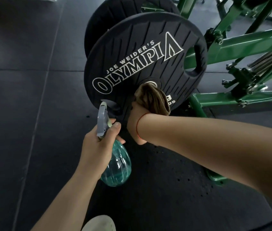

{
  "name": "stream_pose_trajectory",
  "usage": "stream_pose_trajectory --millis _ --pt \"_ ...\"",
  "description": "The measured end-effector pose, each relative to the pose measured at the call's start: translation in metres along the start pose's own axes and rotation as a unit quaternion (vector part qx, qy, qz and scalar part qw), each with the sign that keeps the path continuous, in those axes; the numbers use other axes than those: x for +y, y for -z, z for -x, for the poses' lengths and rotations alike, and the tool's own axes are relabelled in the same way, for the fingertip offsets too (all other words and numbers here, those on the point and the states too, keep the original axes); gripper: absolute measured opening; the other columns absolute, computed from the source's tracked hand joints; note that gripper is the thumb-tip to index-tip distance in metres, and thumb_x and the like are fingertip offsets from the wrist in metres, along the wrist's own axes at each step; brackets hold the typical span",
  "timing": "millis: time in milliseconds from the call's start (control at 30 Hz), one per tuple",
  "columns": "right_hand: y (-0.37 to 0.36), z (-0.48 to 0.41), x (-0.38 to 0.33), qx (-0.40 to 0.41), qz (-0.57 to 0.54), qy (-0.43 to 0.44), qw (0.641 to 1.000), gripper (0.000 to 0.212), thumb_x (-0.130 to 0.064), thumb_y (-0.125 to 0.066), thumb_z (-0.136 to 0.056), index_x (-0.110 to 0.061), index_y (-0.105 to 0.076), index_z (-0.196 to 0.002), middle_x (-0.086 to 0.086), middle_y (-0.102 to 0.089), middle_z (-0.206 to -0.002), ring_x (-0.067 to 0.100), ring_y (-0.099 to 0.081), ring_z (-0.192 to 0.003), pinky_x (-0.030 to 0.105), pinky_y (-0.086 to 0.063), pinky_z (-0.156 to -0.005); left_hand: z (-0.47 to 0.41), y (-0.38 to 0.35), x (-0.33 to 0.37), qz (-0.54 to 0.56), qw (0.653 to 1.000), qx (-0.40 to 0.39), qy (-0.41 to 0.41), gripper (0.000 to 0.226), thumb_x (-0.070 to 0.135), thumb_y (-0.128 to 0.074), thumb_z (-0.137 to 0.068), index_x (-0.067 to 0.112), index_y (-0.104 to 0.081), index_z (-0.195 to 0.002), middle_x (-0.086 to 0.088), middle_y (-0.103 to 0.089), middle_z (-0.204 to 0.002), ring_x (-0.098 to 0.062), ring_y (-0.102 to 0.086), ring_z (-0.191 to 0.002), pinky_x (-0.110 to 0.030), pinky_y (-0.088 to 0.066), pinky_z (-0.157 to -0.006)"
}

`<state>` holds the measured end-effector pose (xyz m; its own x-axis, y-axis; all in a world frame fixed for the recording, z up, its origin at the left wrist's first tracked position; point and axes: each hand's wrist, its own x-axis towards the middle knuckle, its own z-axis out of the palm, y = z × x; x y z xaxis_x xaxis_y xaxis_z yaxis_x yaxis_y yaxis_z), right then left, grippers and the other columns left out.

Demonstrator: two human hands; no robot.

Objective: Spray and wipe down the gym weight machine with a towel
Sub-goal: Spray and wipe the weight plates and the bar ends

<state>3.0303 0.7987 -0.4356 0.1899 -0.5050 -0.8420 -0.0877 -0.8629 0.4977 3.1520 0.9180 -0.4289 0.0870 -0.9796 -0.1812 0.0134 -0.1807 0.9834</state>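
Note:
A black weight plate [140, 52] lettered OLYMPIA hangs on the green weight machine [241, 42]. My right hand [136, 120] grips a brown towel [153, 99] bunched against the plate's centre hub, just below the metal sleeve. My left hand [97, 145] grips a teal spray bottle [117, 165] by its neck, its grey nozzle [102, 120] pointing up at the plate's lower edge. A second black plate [115, 15] sits behind the first.
Dark rubber floor tiles [23, 97] spread to the left and below. Green frame bars, bolts and a steel spring [263, 61] crowd the right side. A light shoe tip [98, 224] shows at the bottom edge.

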Motion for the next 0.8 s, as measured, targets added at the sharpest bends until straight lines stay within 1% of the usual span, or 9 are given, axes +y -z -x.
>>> stream_pose_trajectory --millis 33,100,167,300,367,433,600,667,800 --pt "0.004 0.03 -0.007 -0.023 -0.045 0.004 0.999 0.03 -0.049 -0.05 -0.079 -0.022 -0.06 -0.086 0.005 -0.062 -0.095 0.034 -0.057 -0.101 0.054 -0.039 -0.098 0.001 -0.001 0.001 0.0 1.0 -0.001 -0.001 0.013 0.037 -0.06 -0.099 0.031 -0.064 -0.11 -0.005 -0.075 -0.074 -0.046 -0.064 -0.08 -0.047 -0.053 -0.075" --pt "0.013 0.063 -0.005 0.036 -0.13 -0.066 0.989 0.024 -0.041 -0.045 -0.091 -0.022 -0.048 -0.077 0.0 -0.055 -0.088 0.028 -0.051 -0.102 0.047 -0.037 -0.101 0.002 -0.002 0.002 0.001 1.0 -0.001 -0.005 0.015 0.038 -0.06 -0.099 0.03 -0.064 -0.11 -0.005 -0.075 -0.074 -0.04 -0.067 -0.081 -0.049 -0.054 -0.083" --pt "0.01 0.094 -0.005 0.102 -0.154 -0.055 0.981 0.026 -0.037 -0.046 -0.093 -0.025 -0.045 -0.071 -0.003 -0.051 -0.084 0.023 -0.05 -0.101 0.041 -0.037 -0.097 0.002 -0.002 0.003 -0.001 1.0 -0.001 -0.012 0.013 0.038 -0.06 -0.099 0.03 -0.064 -0.109 -0.005 -0.075 -0.074 -0.036 -0.068 -0.078 -0.044 -0.052 -0.08" --pt "-0.009 0.119 0.008 0.148 -0.326 -0.031 0.933 0.018 -0.042 -0.058 -0.09 -0.027 -0.063 -0.081 -0.004 -0.061 -0.094 0.018 -0.054 -0.092 0.037 -0.046 -0.083 0.003 -0.004 0.002 0.0 1.0 0.002 -0.017 0.01 0.036 -0.059 -0.099 0.03 -0.065 -0.105 -0.006 -0.075 -0.073 -0.025 -0.068 -0.07 -0.034 -0.049 -0.074" --pt "-0.021 0.129 0.019 0.145 -0.485 -0.006 0.862 0.011 -0.022 -0.063 -0.087 -0.03 -0.069 -0.083 -0.004 -0.066 -0.1 0.014 -0.059 -0.087 0.032 -0.054 -0.077 0.004 -0.006 0.004 -0.013 1.0 0.001 -0.019 0.011 0.035 -0.059 -0.099 0.029 -0.066 -0.105 -0.006 -0.075 -0.073 -0.031 -0.066 -0.073 -0.027 -0.048 -0.072" --pt "-0.038 0.141 0.039 0.169 -0.631 -0.018 0.757 0.025 -0.008 -0.065 -0.08 -0.03 -0.074 -0.087 -0.004 -0.07 -0.1 0.011 -0.062 -0.087 0.027 -0.053 -0.074 0.007 -0.008 0.005 -0.026 0.999 0.002 -0.02 0.01 0.034 -0.059 -0.099 0.028 -0.066 -0.103 -0.004 -0.074 -0.072 -0.02 -0.06 -0.058 -0.018 -0.044 -0.064" --pt "-0.064 0.129 0.07 0.33 -0.776 -0.138 0.519 0.03 -0.006 -0.068 -0.08 -0.027 -0.077 -0.1 -0.004 -0.072 -0.093 0.013 -0.063 -0.09 0.021 -0.053 -0.079 0.014 -0.012 0.016 -0.059 0.998 -0.015 -0.019 0.013 0.032 -0.06 -0.099 0.024 -0.067 -0.105 -0.007 -0.074 -0.073 -0.003 -0.037 -0.039 -0.013 -0.034 -0.043" --pt "-0.064 0.102 0.066 0.358 -0.762 -0.185 0.507 0.045 -0.014 -0.07 -0.083 -0.034 -0.07 -0.123 -0.001 -0.069 -0.112 0.016 -0.061 -0.106 0.025 -0.05 -0.094 0.017 -0.012 0.024 -0.072 0.997 -0.024 -0.021 0.015 0.031 -0.06 -0.098 0.02 -0.068 -0.104 -0.009 -0.074 -0.074 -0.003 -0.034 -0.036 -0.013 -0.031 -0.041" --pt "-0.062 0.064 0.038 0.33 -0.718 -0.267 0.552 0.056 -0.05 -0.062 -0.082 -0.059 -0.044 -0.135 -0.005 -0.04 -0.146 0.032 -0.035 -0.134 0.058 -0.034 -0.109 0.025 -0.005 0.045 -0.117 0.992 -0.045 -0.018 0.018 0.032 -0.059 -0.099 0.017 -0.069 -0.098 -0.004 -0.073 -0.07 -0.003 -0.034 -0.036 -0.013 -0.03 -0.041"
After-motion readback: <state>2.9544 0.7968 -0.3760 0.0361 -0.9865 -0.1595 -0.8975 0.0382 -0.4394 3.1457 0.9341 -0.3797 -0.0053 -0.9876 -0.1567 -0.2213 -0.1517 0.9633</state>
